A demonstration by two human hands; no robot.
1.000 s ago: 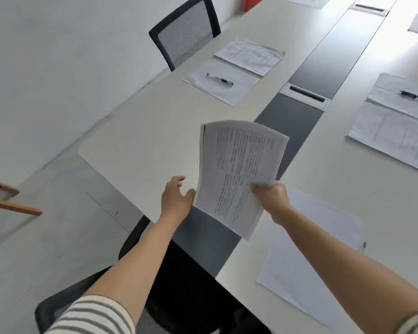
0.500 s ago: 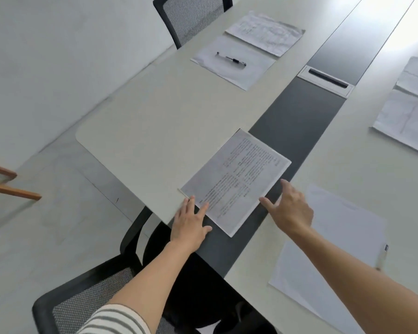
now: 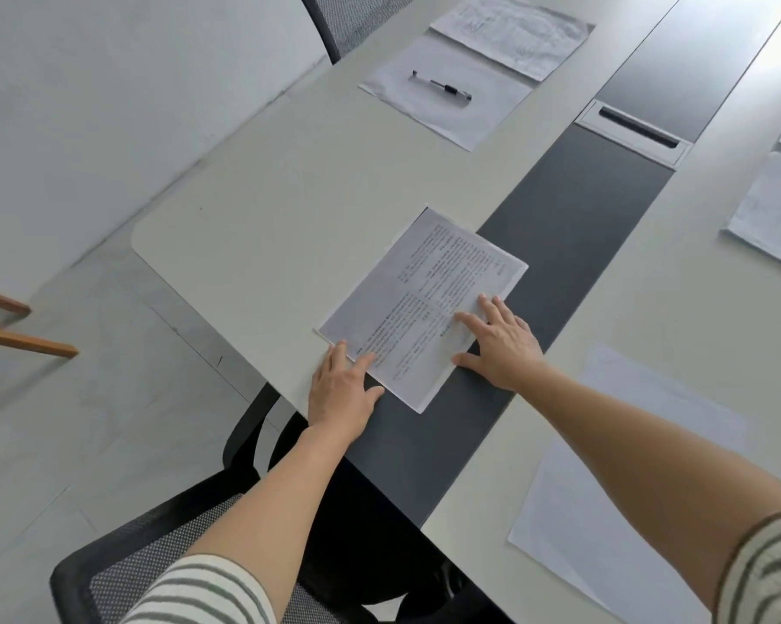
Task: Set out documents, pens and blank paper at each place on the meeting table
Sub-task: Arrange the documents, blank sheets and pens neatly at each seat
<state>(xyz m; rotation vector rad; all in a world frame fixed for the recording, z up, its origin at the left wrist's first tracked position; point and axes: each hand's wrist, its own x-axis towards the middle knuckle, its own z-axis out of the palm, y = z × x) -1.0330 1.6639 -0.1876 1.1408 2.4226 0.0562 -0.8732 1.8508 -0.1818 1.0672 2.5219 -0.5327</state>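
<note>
A printed document (image 3: 417, 304) lies flat at the near end of the long meeting table (image 3: 262, 209), half over the dark centre strip. My left hand (image 3: 341, 389) rests flat with its fingertips on the document's near left corner. My right hand (image 3: 498, 340) lies flat on its right side, fingers straight. A blank sheet (image 3: 622, 488) lies on the table under my right forearm. At the place farther along, a black pen (image 3: 442, 86) lies on a blank sheet (image 3: 451, 90) beside another printed document (image 3: 514, 31).
A black mesh chair (image 3: 154, 574) stands at the table's near end below my arms, another chair (image 3: 334, 24) at the far place. More papers (image 3: 775, 209) lie at the right edge. A cable slot (image 3: 636, 128) sits in the dark strip. A wooden frame (image 3: 15, 326) stands on the floor at left.
The document, held up in both hands a second ago, now lies flat on the table. My right hand has come down onto its right side, and my left fingertips stay on its near corner.
</note>
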